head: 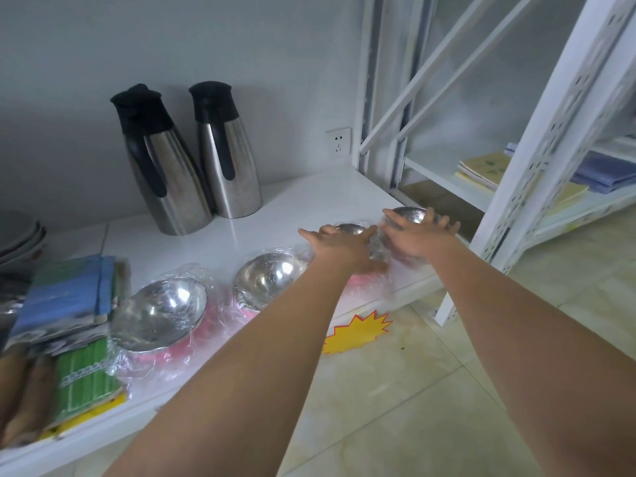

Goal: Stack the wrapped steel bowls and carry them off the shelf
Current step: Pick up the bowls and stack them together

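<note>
Several steel bowls in clear plastic wrap with pink undersides sit in a row along the front of the white shelf [275, 215]. The leftmost bowl [161, 313] and the middle bowl [268, 278] lie untouched. My left hand [344, 247] reaches over a third bowl [351, 229], fingers spread across its near side. My right hand [418, 235] grips the rightmost bowl [409, 214], which appears raised and tilted at the shelf's right end. Motion blur hides the contact on both hands.
Two steel thermos jugs [192, 160] with black tops stand at the back. Stacked packets and green boxes [69, 325] fill the shelf's left end, grey plates [20, 235] behind them. A white rack upright [537, 160] stands right. A yellow starburst tag [358, 333] hangs below the edge.
</note>
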